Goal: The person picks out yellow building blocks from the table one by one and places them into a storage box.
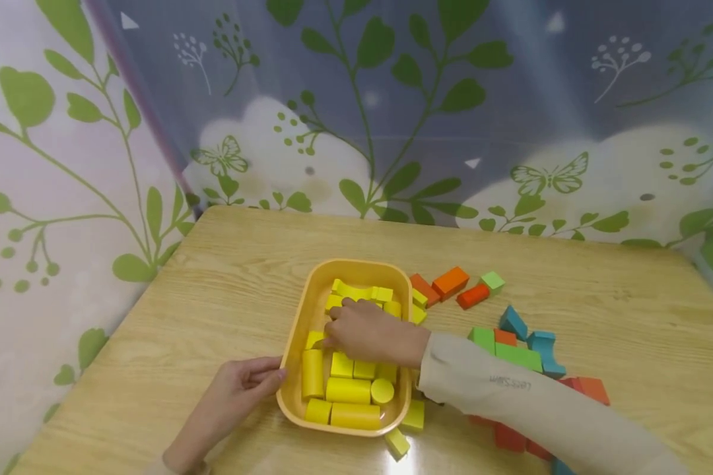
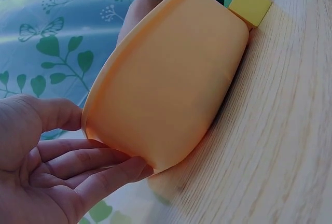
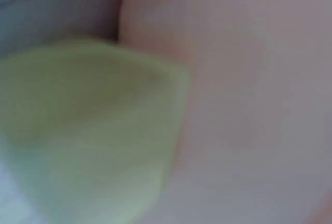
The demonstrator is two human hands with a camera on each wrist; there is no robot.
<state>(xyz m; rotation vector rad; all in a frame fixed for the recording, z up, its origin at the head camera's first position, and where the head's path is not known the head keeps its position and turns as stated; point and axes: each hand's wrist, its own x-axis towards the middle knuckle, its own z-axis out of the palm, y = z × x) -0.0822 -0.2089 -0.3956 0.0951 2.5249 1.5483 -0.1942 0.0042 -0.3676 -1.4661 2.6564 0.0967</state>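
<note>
A yellow-orange plastic tub (image 1: 300, 310) stands on the table, holding several yellow blocks, among them cylinders (image 1: 348, 390), cubes and an arch-cut piece (image 1: 353, 290). At its near left side, my left hand (image 1: 237, 392) holds the tub, thumb at the rim and fingers against the outer wall. Inside the tub, my right hand (image 1: 365, 330) bends its fingers down among the blocks, beside a yellow block (image 1: 313, 340). Its fingertips are hidden, so a hold cannot be confirmed. The right wrist view is blurred; a yellow-green block face (image 3: 93, 130) shows close to skin.
Right of the tub lie orange blocks (image 1: 451, 282), green blocks (image 1: 518, 357), blue blocks (image 1: 543, 349) and red blocks (image 1: 509, 437), some partly behind the right sleeve (image 1: 511, 389). Loose yellow blocks (image 1: 397, 443) lie by the tub's near right corner. A patterned wall covering (image 1: 362, 165) borders the wooden table (image 1: 214, 284).
</note>
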